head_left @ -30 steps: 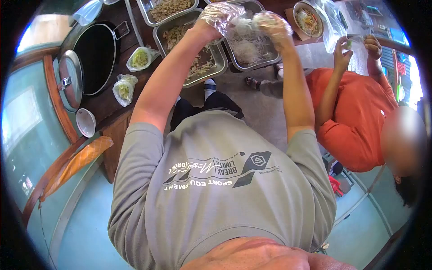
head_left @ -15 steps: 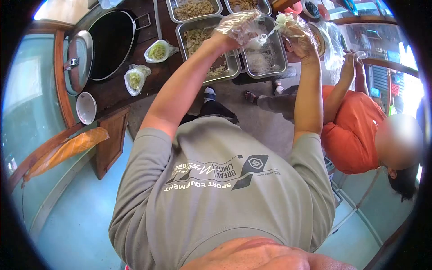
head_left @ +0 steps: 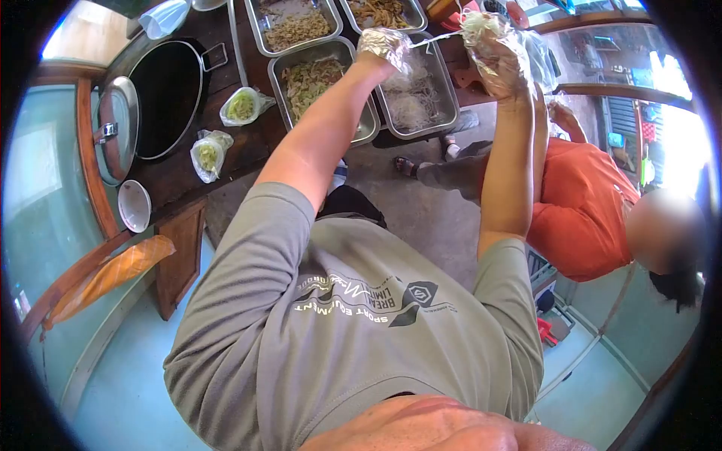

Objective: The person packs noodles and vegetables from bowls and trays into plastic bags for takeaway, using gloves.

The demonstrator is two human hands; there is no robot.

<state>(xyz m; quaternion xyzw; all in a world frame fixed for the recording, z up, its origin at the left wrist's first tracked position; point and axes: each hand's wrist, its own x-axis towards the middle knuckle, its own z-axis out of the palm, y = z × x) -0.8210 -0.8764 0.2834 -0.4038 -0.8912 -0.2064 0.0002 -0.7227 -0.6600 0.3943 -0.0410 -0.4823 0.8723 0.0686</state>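
Observation:
My left hand, in a clear plastic glove, is closed above the inner edges of two metal trays. A thin white strand stretches from its fingers toward my right hand, also gloved. That hand is raised to the right of the trays, its fingers wrapped round a bundle of white noodles. Beneath and right of my left hand, a metal tray holds loose white noodles. The tray beside it contains a mixed, shredded yellow-green food, partly hidden by my left forearm.
Two more food trays stand behind. At left are a large dark pot, its lid, two bags of chopped greens and a white bowl. A person in orange is close by my right arm.
My view has shifted, so the trays appear lower and farther left. My left hand has pulled away from the noodle clump, leaving a taut strand. The co-worker's arms have moved behind my right forearm.

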